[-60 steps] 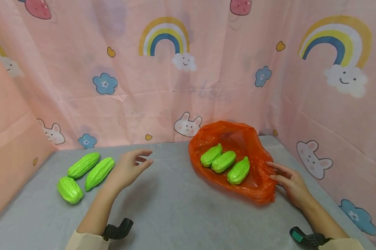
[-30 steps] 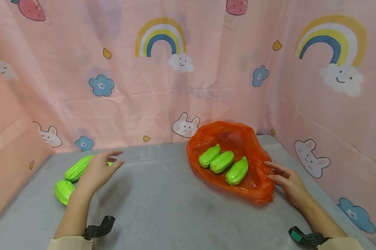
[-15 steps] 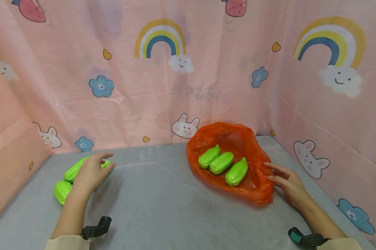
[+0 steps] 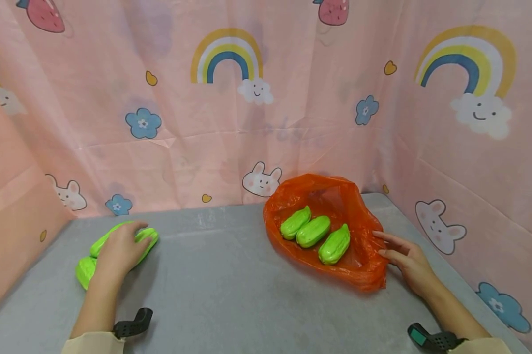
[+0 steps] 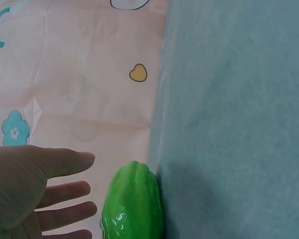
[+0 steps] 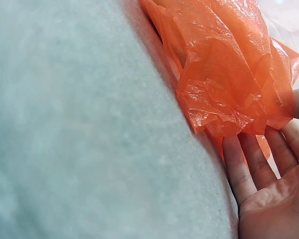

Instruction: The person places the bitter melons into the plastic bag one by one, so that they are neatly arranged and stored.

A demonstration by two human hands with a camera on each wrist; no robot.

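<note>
In the head view my left hand (image 4: 119,248) hovers over three bright green ridged gourds at the left of the table. The right-hand gourd (image 4: 151,238) shows past its fingers, and the lower-left gourd (image 4: 85,271) and back gourd (image 4: 101,242) are partly hidden by the hand. The left wrist view shows straight thumb and fingers beside one gourd (image 5: 133,204), a gap between. My right hand (image 4: 411,260) holds the edge of an orange plastic bag (image 4: 363,275), its thumb on one side and fingers on the other (image 6: 274,184). Three similar gourds (image 4: 313,231) lie in the bag's wide mouth.
A grey table (image 4: 230,285) spreads between the hands. A pink patterned cloth (image 4: 195,147) hangs behind it and along both sides. Each wrist wears a dark strap-on camera mount (image 4: 133,324).
My left hand has moved left and down from the middle of the table until it reaches the loose gourds. The right hand and the bag stay almost where they were.
</note>
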